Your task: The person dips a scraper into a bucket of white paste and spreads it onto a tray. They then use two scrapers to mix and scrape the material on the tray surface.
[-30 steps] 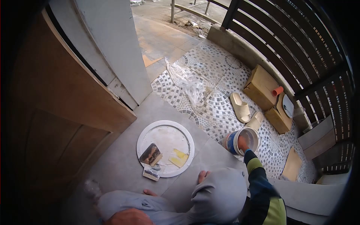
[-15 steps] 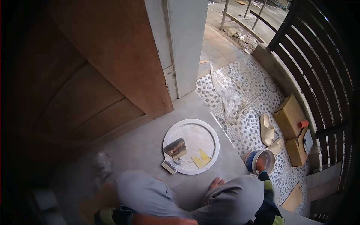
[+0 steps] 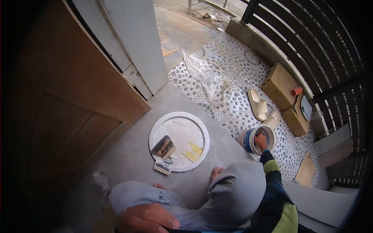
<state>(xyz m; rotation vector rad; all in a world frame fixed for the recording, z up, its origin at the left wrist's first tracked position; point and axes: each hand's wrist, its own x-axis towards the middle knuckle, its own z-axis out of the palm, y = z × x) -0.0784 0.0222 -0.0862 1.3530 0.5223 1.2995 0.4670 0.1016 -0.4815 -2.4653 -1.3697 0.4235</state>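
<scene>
Hand in the bucket

The right hand (image 3: pixel 261 141) reaches inside the bucket (image 3: pixel 252 139), fingers maybe curled; I cannot tell. The left hand (image 3: pixel 147 218) lies flat and open on the knee (image 3: pixel 136 196), bottom left.

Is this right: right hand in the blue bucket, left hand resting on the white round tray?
Not quite. The right hand is in the blue bucket, but the head view shows the left hand resting on the person's knee, away from the white round tray.

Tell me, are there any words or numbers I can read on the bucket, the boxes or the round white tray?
No text can be read anywhere.
The blue bucket, where the right hand reaches in: no readable label.
The cardboard boxes: plain sides, no print showing.
The round white tray: only smears, no words.
</scene>
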